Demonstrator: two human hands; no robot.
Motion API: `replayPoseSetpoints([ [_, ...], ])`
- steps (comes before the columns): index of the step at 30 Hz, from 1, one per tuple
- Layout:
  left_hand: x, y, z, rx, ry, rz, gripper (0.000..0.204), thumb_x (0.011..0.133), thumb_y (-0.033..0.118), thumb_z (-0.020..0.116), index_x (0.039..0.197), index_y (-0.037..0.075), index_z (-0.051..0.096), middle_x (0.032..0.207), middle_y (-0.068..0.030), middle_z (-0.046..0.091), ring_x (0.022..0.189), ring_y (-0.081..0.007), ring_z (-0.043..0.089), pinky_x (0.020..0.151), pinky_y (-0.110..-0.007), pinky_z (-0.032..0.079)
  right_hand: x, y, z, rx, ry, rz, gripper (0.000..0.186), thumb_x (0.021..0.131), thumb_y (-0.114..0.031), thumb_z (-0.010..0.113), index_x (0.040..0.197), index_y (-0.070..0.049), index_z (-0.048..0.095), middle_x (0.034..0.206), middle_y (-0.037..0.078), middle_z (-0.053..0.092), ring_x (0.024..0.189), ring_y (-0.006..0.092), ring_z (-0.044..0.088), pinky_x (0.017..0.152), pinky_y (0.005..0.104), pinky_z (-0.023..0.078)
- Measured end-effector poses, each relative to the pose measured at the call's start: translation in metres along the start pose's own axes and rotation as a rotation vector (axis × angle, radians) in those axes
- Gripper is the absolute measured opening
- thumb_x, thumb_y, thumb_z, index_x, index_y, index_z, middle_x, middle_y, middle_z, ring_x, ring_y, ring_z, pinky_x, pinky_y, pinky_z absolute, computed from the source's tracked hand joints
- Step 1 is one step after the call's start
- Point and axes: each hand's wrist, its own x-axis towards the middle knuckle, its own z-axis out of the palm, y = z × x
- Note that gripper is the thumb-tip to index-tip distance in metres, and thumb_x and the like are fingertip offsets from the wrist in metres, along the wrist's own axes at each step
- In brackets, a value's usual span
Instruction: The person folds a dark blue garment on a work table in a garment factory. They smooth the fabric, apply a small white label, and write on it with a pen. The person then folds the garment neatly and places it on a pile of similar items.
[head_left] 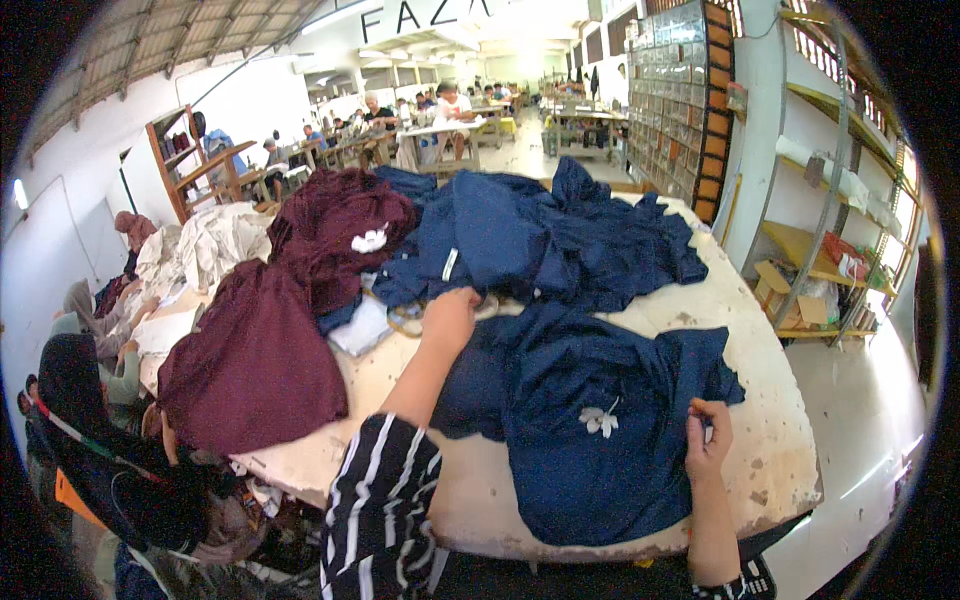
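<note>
A navy garment point(600, 480) with a white flower patch point(599, 421) lies spread on the table in front of me. At its right edge, my right hand point(708, 437) is closed with curled fingers; what they pinch is too small to tell. My left hand point(449, 318) reaches to the table's middle, fingers pressed together, beside tan ring-shaped handles point(488, 307). What it grips is hidden behind the fingers. Just beyond it, a heap of navy garments point(500, 230) carries a small white label point(450, 264). A white piece point(360, 330) lies left of that hand.
Maroon garments point(260, 350) with a white flower cover the table's left, with cream cloth point(205, 245) beyond. The worn tabletop point(770, 400) shows at right. A person in a black head covering point(110, 440) sits at left. Shelves point(810, 250) stand right; people work at far tables.
</note>
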Motion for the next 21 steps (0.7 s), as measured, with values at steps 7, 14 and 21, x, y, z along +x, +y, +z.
replayPoseSetpoints([
  [7,0.001,-0.057,0.108,0.31,-0.297,0.011,0.021,0.078,0.013,0.05,0.092,0.014,0.066,0.093,-0.0089,0.065,0.093,-0.0292,0.059,0.083,-0.046,0.042,0.004,-0.016,0.015,-0.406,-0.773,-0.059,0.052,0.07,-0.036,0.067,0.116,-0.015,0.055,0.122,0.01,0.052,0.118,0.0281,0.044,0.102,0.0556,0.021],
  [14,0.019,-0.059,0.079,-0.292,-0.301,-0.32,0.038,0.073,0.038,0.068,0.09,0.004,0.066,0.081,-0.0107,0.064,0.082,-0.024,0.062,0.072,-0.033,0.045,-0.002,-0.004,0.013,-0.404,-1.165,0.136,0.091,0.061,-0.065,0.064,0.136,-0.021,0.035,0.143,0.017,0.024,0.133,0.0338,0.021,0.103,0.0637,0.002],
  [21,0.028,-0.047,-0.007,-1.058,0.062,-0.624,0.025,0.089,0.029,0.052,0.079,0.006,0.054,0.066,-0.0018,0.055,0.056,-0.0105,0.049,0.054,-0.023,0.037,-0.001,-0.005,0.014,-0.372,-1.117,0.138,0.08,0.064,-0.059,0.066,0.129,-0.019,0.044,0.139,0.016,0.033,0.131,0.0321,0.027,0.104,0.0619,0.005],
])
